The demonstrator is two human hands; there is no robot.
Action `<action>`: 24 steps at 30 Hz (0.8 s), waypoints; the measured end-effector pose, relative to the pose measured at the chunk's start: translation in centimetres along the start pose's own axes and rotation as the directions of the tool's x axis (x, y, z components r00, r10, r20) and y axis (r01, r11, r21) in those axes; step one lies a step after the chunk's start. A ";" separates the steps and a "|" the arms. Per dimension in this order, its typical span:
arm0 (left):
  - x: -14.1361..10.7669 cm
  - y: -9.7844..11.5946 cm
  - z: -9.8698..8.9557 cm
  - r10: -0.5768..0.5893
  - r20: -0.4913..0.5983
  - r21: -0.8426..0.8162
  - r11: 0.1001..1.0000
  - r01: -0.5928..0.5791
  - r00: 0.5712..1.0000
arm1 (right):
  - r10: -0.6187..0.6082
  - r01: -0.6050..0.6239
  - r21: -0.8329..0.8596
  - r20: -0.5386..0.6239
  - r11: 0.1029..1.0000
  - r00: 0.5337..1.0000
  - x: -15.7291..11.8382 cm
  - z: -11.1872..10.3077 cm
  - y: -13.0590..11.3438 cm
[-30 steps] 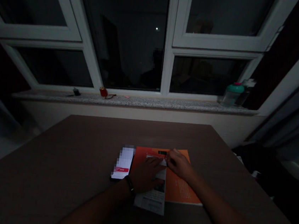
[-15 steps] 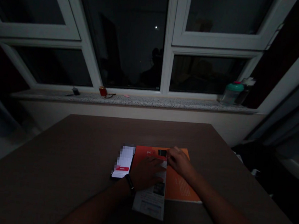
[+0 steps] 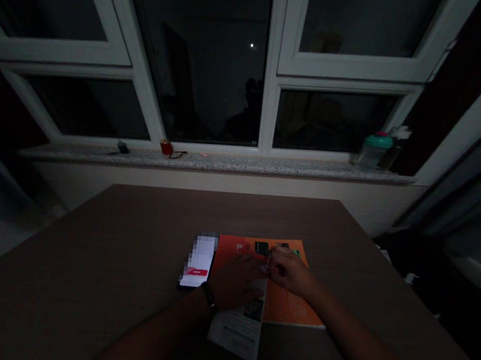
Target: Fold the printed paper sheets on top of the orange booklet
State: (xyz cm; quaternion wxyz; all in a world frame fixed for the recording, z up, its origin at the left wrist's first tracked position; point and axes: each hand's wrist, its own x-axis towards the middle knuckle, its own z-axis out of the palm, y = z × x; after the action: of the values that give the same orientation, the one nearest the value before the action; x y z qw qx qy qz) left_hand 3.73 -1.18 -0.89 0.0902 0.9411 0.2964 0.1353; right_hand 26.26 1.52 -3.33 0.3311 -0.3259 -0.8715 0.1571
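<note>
A folded or narrow printed sheet (image 3: 235, 334) lies slantwise over an orange-red booklet (image 3: 291, 308), and its lower end hangs past the booklet onto the table. My left hand (image 3: 236, 282) is spread flat on the sheet, fingers pointing right, covering its middle. At the sheet's upper right edge, the fingers of my right hand (image 3: 286, 269) are pinched together on the paper. A small pale pinkish bit shows at these fingertips, too dim to make out. Just left of the booklet is a lit phone (image 3: 200, 259), its screen partly blurred.
The brown table (image 3: 132, 231) reaches to the wall under a window. On the speckled sill (image 3: 234, 161) stand a small red jar (image 3: 166, 147), a small dark object (image 3: 122, 146) and a bottle with a teal lid (image 3: 375, 151). Dark items lie beyond the table's right edge.
My right hand has come slightly down towards me, uncovering more pictures at the booklet's top. The sheet has slid a little down and left. My left hand stays nearly in place.
</note>
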 end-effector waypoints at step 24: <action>-0.1 0.1 0.1 -0.021 -0.019 -0.015 1.000 0.021 1.000 | -0.051 0.048 -0.086 -0.032 0.995 0.998 0.0 0.2 0.3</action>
State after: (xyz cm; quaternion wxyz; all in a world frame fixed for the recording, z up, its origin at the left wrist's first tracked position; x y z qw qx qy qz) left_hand 3.75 -1.31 -1.00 0.0956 0.9359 0.3061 0.1456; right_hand 26.24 1.70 -3.60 0.3353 -0.3208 -0.8795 0.1059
